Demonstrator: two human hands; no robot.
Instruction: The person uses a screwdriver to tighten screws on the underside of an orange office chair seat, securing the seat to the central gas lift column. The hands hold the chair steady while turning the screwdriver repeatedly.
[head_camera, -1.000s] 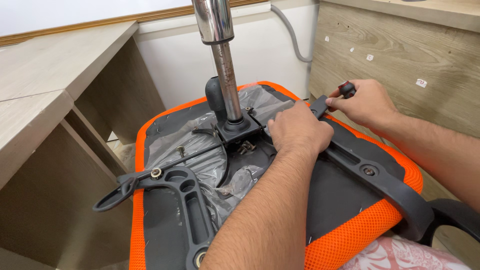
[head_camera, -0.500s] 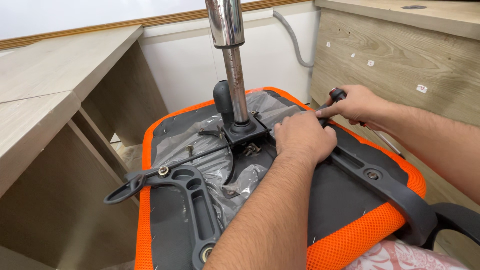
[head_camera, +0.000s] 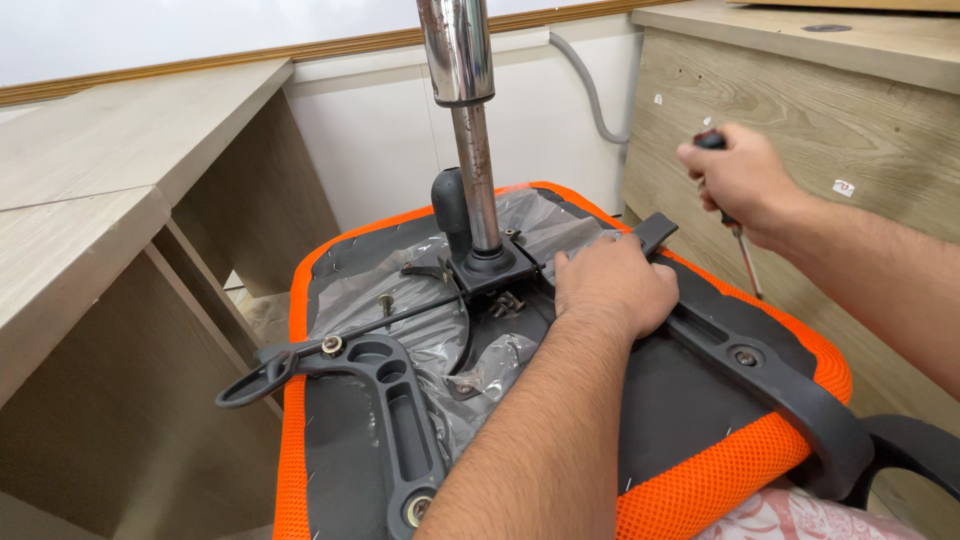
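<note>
An upside-down office chair seat (head_camera: 700, 500) with orange mesh edge and black underside lies in front of me. A chrome gas-lift column (head_camera: 470, 130) rises from the black mechanism plate (head_camera: 495, 270) at its centre. My left hand (head_camera: 612, 285) presses flat on the seat's underside beside the plate, over the right black armrest bracket (head_camera: 770, 380). My right hand (head_camera: 735, 180) is raised above the seat's far right edge, closed around a screwdriver (head_camera: 742, 258) whose shaft points down. A second black armrest bracket (head_camera: 370, 390) lies on the left side. Torn clear plastic wrap (head_camera: 420, 330) covers part of the underside.
A light wooden desk (head_camera: 110, 190) with an open compartment stands at the left. A wooden cabinet (head_camera: 800, 110) stands at the right, close behind my right hand. A grey hose (head_camera: 590, 90) runs down the white wall behind. Patterned fabric (head_camera: 800, 515) shows at the bottom edge.
My right hand has lifted away from the seat's far edge, up and to the right, with the screwdriver. My left hand stays on the underside. The view has shifted slightly.
</note>
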